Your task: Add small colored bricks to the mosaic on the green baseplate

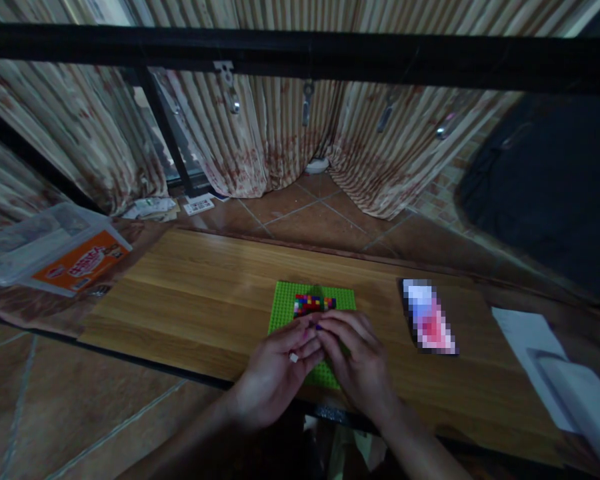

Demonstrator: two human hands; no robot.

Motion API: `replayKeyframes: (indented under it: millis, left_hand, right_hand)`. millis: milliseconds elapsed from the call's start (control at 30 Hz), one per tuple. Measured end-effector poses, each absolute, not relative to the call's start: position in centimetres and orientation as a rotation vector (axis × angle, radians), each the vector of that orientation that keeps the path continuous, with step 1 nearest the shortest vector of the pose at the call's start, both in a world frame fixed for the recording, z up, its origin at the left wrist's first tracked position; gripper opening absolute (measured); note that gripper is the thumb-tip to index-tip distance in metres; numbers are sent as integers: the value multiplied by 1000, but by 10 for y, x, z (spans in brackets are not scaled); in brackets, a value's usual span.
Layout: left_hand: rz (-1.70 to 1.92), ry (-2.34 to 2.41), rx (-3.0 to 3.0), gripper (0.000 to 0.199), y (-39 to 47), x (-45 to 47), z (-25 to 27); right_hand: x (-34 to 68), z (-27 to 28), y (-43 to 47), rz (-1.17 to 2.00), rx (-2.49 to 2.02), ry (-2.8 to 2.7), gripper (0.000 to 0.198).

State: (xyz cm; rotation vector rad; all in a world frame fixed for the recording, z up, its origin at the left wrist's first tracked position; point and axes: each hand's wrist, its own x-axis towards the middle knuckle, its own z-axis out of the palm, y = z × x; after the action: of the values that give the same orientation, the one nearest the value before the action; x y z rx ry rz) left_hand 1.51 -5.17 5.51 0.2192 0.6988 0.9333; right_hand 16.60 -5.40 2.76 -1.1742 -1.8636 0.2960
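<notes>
A green studded baseplate (285, 303) lies on the wooden table, partly hidden beneath my hands. Several rows of small coloured toy bricks (312, 304) in red, blue, white, orange and yellow are set near its far side. My left hand (279, 373) is cupped palm up over the plate, with a small white brick (293, 358) resting in it. The fingertips of my right hand (355, 350) pinch a small dark purple brick (319, 327) right at the left fingers. Other bricks in the left palm are too small to make out.
To the right of the baseplate lies a phone (429, 317) with a blurred screen. White paper (533, 347) and a pale, clear-looking case (585, 393) sit at the far right. At the left stands a clear plastic box (45, 233) with an orange label. Striped curtains (260, 147) hang beyond the table.
</notes>
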Motion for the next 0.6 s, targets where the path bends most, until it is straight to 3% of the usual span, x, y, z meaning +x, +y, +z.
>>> replayKeyframes:
  millis: [233, 600]
  left_hand:
    - [909, 881, 273, 19, -53, 2, 52]
    - [919, 967, 408, 30, -49, -6, 47]
  right_hand:
    - [203, 17, -41, 514, -1486, -1417, 11]
    - [186, 18, -31, 443, -1368, -1691, 14]
